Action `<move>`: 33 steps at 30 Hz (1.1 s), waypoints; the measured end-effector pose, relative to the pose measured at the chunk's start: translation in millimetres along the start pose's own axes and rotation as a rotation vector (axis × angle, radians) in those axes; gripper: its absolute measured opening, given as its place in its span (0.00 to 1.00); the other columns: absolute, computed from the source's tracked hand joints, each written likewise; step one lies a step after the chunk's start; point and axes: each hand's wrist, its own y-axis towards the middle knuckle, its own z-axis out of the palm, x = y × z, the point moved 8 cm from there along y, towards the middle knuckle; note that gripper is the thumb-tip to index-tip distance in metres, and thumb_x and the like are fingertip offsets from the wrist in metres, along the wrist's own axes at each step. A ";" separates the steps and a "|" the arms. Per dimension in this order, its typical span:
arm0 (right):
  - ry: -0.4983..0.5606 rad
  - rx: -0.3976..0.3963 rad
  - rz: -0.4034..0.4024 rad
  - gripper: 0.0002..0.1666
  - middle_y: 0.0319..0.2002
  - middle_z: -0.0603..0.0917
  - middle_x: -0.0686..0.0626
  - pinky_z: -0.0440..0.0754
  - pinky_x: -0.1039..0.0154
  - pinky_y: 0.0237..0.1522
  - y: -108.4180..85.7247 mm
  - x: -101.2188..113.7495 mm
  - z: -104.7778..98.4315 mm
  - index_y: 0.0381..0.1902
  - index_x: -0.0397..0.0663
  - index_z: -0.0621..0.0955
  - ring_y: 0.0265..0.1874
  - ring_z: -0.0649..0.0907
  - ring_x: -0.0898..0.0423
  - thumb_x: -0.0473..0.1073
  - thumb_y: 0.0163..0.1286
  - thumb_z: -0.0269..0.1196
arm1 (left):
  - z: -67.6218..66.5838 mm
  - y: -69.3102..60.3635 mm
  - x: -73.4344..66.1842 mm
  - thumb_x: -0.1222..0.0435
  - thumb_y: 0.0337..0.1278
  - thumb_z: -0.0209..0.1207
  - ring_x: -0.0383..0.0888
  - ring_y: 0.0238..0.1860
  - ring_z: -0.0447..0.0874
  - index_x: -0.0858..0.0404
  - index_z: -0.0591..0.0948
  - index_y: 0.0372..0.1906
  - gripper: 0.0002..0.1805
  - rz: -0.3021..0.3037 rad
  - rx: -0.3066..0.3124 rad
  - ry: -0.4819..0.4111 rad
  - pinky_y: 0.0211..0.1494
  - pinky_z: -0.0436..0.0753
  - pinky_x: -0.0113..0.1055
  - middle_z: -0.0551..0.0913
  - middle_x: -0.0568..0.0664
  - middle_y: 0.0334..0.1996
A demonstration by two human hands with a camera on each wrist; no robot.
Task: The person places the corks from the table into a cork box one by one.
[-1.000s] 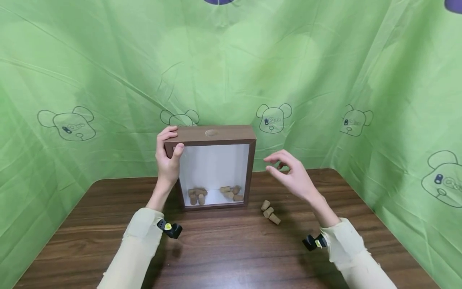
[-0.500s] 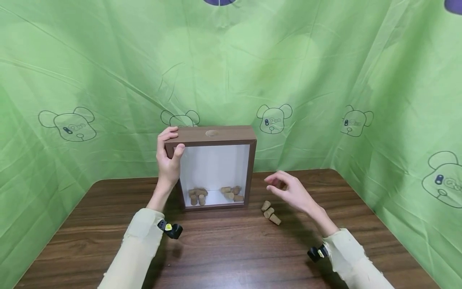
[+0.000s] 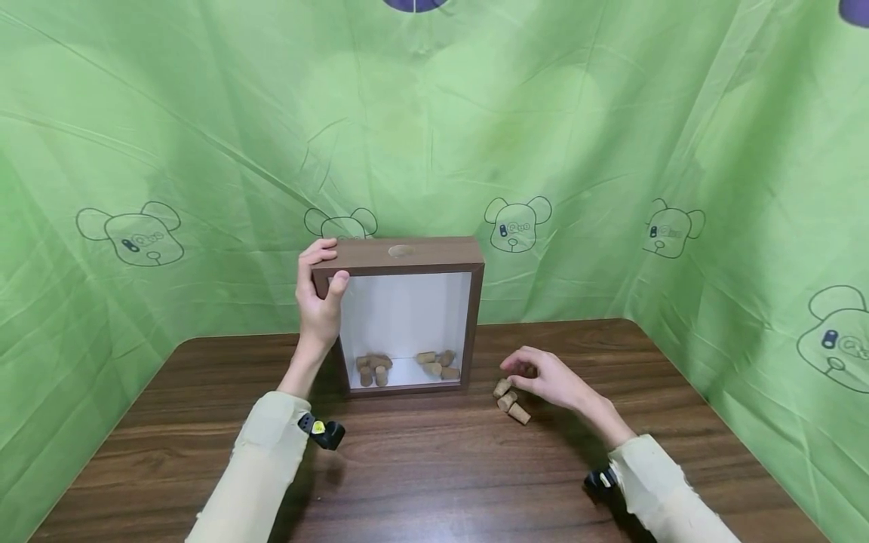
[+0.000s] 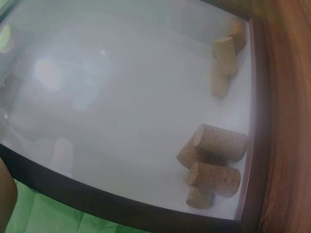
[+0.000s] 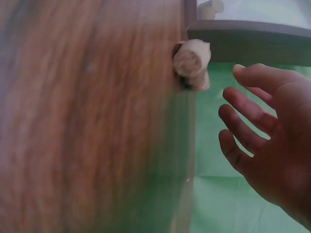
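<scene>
A brown wooden shadow box frame (image 3: 407, 268) with a clear front and white back stands upright on the table. My left hand (image 3: 319, 305) grips its upper left corner, thumb on the front and fingers over the top. A round slot (image 3: 400, 250) marks the top face. Behind the front, a left pile of corks (image 4: 216, 179) and a right pile of corks (image 4: 226, 56) lie at the bottom. Several loose corks (image 3: 519, 413) lie right of the box. Over them hovers my right hand (image 3: 551, 377), fingers apart in the right wrist view and holding nothing.
A dark wood-grain table (image 3: 407, 467) carries everything. Green cloth (image 3: 407, 151) with printed bear heads hangs close behind the box and along both sides. Black wrist cameras (image 3: 329, 435) sit at the inner side of each cuff.
My right hand has come down from beside the box to the loose corks, its fingers still holding nothing. The left hand, box and corks stay where they were.
</scene>
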 end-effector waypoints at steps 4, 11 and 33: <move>-0.004 0.059 -0.004 0.15 0.45 0.86 0.48 0.82 0.56 0.45 -0.9 -6.4 6.0 0.50 0.44 0.83 0.40 0.81 0.61 0.36 0.65 0.65 | 0.1 -0.2 0.2 0.66 0.53 0.58 0.55 0.66 0.69 0.82 0.69 0.50 0.25 -0.004 0.000 0.000 0.67 0.70 0.35 0.71 0.73 0.60; -0.009 0.142 -0.017 0.18 0.48 0.85 0.50 0.80 0.58 0.46 1.5 -12.6 12.4 0.54 0.44 0.82 0.42 0.81 0.58 0.36 0.67 0.63 | 0.2 -0.4 0.3 0.66 0.53 0.57 0.55 0.66 0.69 0.82 0.69 0.50 0.25 -0.004 0.002 -0.003 0.67 0.70 0.34 0.71 0.73 0.60; -0.045 -0.036 -0.021 0.11 0.35 0.87 0.56 0.81 0.67 0.37 13.6 10.1 -30.4 0.45 0.49 0.85 0.33 0.82 0.63 0.36 0.65 0.64 | -0.5 -0.1 0.2 0.65 0.54 0.58 0.54 0.65 0.70 0.82 0.69 0.50 0.25 0.000 0.001 0.003 0.67 0.69 0.35 0.71 0.73 0.60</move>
